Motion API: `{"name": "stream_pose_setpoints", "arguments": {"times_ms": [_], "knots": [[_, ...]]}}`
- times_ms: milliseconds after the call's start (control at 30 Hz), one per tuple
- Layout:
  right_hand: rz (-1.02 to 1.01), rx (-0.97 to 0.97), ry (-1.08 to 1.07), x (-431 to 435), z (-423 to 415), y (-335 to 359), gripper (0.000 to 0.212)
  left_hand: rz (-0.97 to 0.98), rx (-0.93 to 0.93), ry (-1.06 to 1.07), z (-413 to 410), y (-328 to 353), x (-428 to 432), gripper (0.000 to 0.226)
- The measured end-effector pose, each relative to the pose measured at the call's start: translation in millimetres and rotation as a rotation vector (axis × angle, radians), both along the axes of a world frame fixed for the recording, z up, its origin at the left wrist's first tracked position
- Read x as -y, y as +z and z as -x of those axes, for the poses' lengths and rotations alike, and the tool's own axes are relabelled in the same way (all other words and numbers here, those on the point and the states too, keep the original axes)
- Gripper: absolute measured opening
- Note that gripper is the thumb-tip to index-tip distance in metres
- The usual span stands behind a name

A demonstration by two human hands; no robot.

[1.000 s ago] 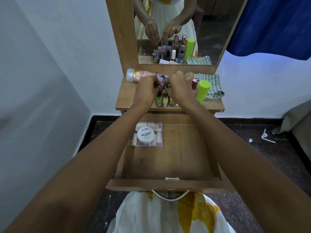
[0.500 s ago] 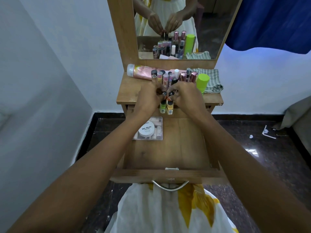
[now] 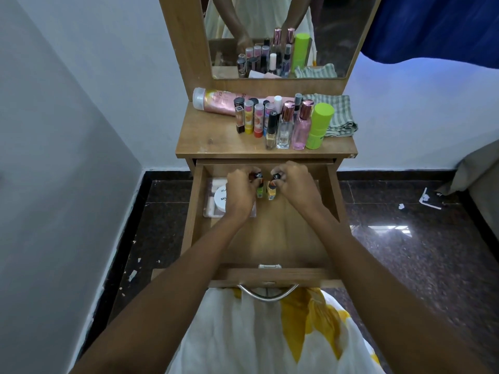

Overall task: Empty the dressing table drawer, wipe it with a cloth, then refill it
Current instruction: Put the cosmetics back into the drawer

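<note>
The wooden drawer is pulled open below the dressing table top. My left hand and my right hand are inside it near the back, each gripping small nail polish bottles with black caps, green and yellow ones showing between them. A clear box with a white nail polish remover tub lies in the drawer's back left, partly hidden under my left hand. A striped grey cloth lies on the table top at the right.
On the table top stand lip balms, perfume bottles, a green canister and a lying pink tube. A mirror rises behind. White wall at left, dark floor around, a blue curtain upper right.
Both hands have carried the small nail polish bottles from the table top down and toward me into the back of the open drawer.
</note>
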State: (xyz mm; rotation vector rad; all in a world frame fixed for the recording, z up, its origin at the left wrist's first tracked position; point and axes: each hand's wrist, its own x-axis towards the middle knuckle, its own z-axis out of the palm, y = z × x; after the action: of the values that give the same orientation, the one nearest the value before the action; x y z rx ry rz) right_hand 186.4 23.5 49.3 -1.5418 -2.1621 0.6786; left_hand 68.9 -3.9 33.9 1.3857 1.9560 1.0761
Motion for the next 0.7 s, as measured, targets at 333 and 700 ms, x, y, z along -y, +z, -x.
{"name": "stream_pose_setpoints", "arguments": {"times_ms": [333, 700], "knots": [[0.007, -0.059, -0.076, -15, 5, -19, 0.024, -0.027, -0.034, 0.019, -1, -20, -18, 0.024], [0.015, -0.059, -0.085, -25, 11, -27, 0.024, -0.031, -0.152, -0.044, 2, -21, -25, 0.026]]}}
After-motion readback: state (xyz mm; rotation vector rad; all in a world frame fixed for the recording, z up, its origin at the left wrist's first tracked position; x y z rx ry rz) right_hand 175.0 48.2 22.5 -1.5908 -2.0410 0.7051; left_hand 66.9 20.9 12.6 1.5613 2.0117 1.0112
